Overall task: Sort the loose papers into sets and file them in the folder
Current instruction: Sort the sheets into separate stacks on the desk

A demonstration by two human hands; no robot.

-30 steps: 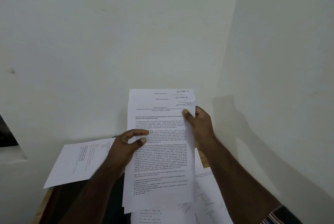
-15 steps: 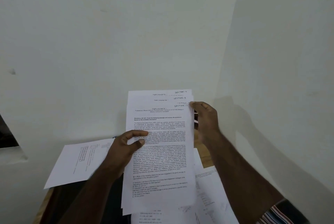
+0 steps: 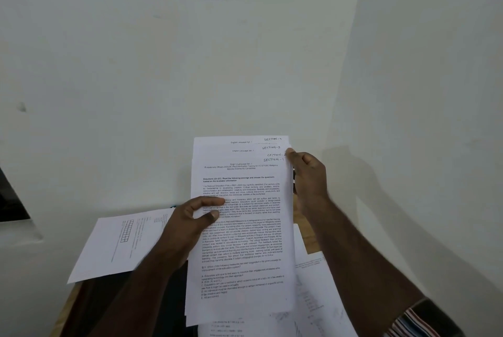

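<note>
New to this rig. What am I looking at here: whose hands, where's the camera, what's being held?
There is no robot here: a person works with two bare hands, and the single view comes from a wide-angle camera worn on the head, looking forward and down.

The left hand grips a fanned stack of printed pages by its left edge, thumb on the front. The right hand pinches the stack's upper right corner with its fingers. The stepped top edges carry handwritten labels, Section 1 in front through Section 4 behind.

Below, on a wooden table set against a pale wall, lie a loose sheet with a small grid on the left and more printed sheets on the right. No folder can be made out.
</note>
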